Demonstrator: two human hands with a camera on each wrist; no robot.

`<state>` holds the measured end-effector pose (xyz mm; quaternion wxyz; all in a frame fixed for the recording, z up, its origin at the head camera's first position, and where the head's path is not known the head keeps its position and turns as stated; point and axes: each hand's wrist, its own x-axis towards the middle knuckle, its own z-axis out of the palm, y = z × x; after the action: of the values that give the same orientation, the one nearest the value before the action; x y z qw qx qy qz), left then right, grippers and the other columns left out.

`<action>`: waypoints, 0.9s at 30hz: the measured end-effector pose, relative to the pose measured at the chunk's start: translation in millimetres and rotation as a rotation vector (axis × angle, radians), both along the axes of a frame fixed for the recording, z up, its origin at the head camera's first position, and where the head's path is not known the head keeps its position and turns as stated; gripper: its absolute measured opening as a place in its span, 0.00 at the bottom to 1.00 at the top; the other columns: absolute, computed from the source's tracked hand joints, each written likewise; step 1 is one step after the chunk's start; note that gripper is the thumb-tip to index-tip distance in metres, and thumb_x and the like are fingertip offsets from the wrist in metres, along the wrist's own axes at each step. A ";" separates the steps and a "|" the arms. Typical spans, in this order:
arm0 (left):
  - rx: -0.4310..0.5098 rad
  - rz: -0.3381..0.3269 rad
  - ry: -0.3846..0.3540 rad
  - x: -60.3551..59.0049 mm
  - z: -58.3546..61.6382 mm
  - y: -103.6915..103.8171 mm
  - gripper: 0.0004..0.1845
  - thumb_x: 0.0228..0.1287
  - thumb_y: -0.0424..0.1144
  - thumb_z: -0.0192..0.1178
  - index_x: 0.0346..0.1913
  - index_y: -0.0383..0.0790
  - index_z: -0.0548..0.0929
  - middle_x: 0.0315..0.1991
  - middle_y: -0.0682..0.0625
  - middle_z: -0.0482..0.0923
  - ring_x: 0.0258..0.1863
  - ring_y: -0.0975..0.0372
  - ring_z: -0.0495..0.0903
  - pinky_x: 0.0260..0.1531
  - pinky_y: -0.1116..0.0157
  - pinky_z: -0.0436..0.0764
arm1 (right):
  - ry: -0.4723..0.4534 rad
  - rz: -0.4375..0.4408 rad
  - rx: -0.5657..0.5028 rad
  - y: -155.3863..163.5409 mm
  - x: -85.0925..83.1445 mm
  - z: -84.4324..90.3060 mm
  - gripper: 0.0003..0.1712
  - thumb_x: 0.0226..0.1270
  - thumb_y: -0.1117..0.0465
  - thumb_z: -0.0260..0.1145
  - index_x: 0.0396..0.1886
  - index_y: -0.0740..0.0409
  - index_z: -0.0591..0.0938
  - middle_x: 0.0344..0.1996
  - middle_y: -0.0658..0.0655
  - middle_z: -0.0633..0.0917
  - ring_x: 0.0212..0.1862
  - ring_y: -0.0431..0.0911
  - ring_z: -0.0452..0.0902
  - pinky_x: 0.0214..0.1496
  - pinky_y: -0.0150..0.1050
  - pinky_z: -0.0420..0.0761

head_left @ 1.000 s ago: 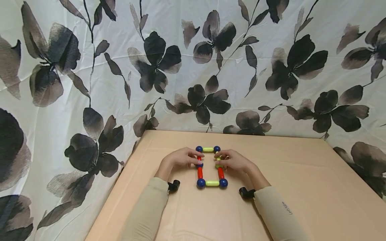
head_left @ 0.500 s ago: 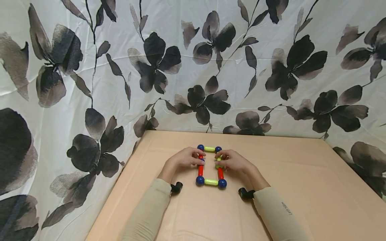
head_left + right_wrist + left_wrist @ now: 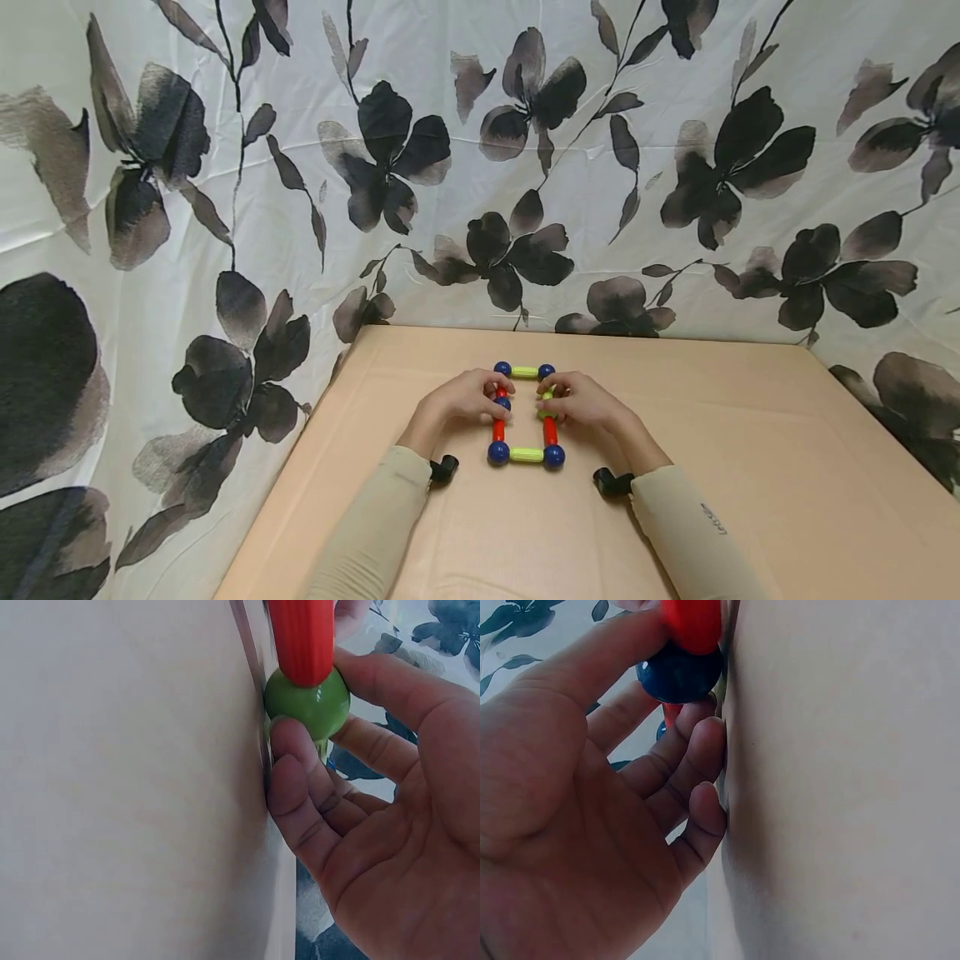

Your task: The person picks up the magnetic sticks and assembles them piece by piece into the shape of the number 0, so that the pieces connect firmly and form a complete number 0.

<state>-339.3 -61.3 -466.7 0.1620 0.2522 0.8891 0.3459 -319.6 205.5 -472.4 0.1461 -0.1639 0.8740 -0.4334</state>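
A rectangular frame of magnetic rods and balls lies on the table between both hands. Its near yellow-green rod [image 3: 527,455] and far yellow-green rod [image 3: 524,372] join dark blue corner balls. My left hand [image 3: 463,397] holds the left side at its middle blue ball [image 3: 681,673], thumb on one side and fingertips on the other. A red rod [image 3: 498,431] runs from that ball toward the near corner. On the right side, my right hand [image 3: 588,402] pinches a green ball [image 3: 309,703], with a red rod [image 3: 304,637] attached. Fingers partly hide the far rods.
The tan-covered table [image 3: 720,450] extends on both sides of the frame. A white floral cloth [image 3: 480,167] hangs behind and along the left. Black wrist cameras [image 3: 444,469] are strapped to both wrists.
The frame has shifted slightly right, and its left side moved a little away from me and partway back. My left hand has moved right with it; the right hand has barely moved.
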 end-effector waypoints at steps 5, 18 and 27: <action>-0.017 -0.015 0.007 -0.3 -0.7 0.3 0.23 0.61 0.50 0.76 0.59 0.51 0.85 0.39 0.48 0.78 0.42 0.56 0.77 0.41 0.61 0.74 | -0.011 -0.015 -0.004 0.4 0.1 -0.5 0.17 0.70 0.55 0.73 0.54 0.57 0.85 0.34 0.58 0.80 0.27 0.49 0.80 0.32 0.38 0.81; 0.044 0.004 -0.035 -3.6 -5.8 -0.4 0.20 0.70 0.55 0.67 0.59 0.51 0.86 0.46 0.51 0.83 0.45 0.55 0.79 0.45 0.61 0.80 | 0.012 -0.011 0.018 -0.2 -1.1 -1.9 0.16 0.69 0.53 0.74 0.52 0.53 0.86 0.34 0.59 0.80 0.29 0.50 0.79 0.33 0.39 0.79; 0.073 -0.003 -0.029 -5.3 -7.8 -1.8 0.17 0.76 0.54 0.60 0.58 0.52 0.87 0.42 0.51 0.83 0.37 0.58 0.79 0.41 0.63 0.78 | 0.276 0.117 0.122 -15.6 10.3 21.0 0.13 0.69 0.54 0.74 0.49 0.53 0.89 0.36 0.55 0.83 0.40 0.49 0.75 0.39 0.38 0.76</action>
<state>-344.6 -63.2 -474.5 0.1660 0.2542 0.8731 0.3814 -309.3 189.9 -451.4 0.0593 -0.2634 0.8994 -0.3437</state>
